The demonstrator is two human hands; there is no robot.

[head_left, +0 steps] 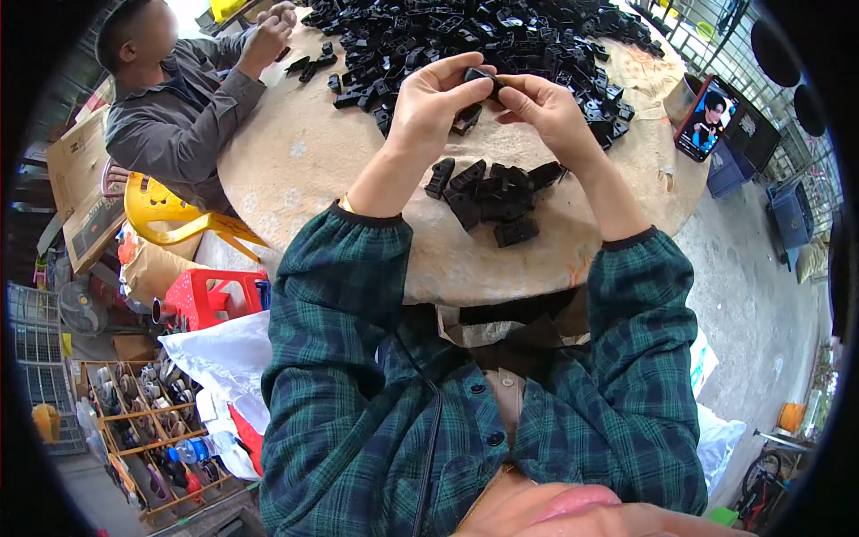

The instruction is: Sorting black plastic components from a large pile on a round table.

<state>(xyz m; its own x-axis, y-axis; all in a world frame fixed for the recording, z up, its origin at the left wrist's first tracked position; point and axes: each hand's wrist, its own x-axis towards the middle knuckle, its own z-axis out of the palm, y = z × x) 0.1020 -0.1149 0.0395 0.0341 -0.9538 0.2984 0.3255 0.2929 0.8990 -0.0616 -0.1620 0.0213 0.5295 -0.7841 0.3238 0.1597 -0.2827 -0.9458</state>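
A small black plastic part [481, 82] is held up between my two hands, above the table. My left hand [428, 106] pinches it between thumb and fingertips. From the other side, my right hand [548, 115] closes thumb and forefinger on it; its exact shape is partly covered by the fingers. Below my hands lies a small pile of black plastic parts [497, 199]. Farther back, a large heap of similar black parts [394, 58] spreads over the table [300, 192], which has a pale patterned cover.
At the far left a person [179, 116] sits at the table, hands raised together. Near them stand a yellow chair [152, 210] and a red stool [210, 300]. A phone [710, 118] leans upright at the right edge. Lower left is a shoe rack [148, 430].
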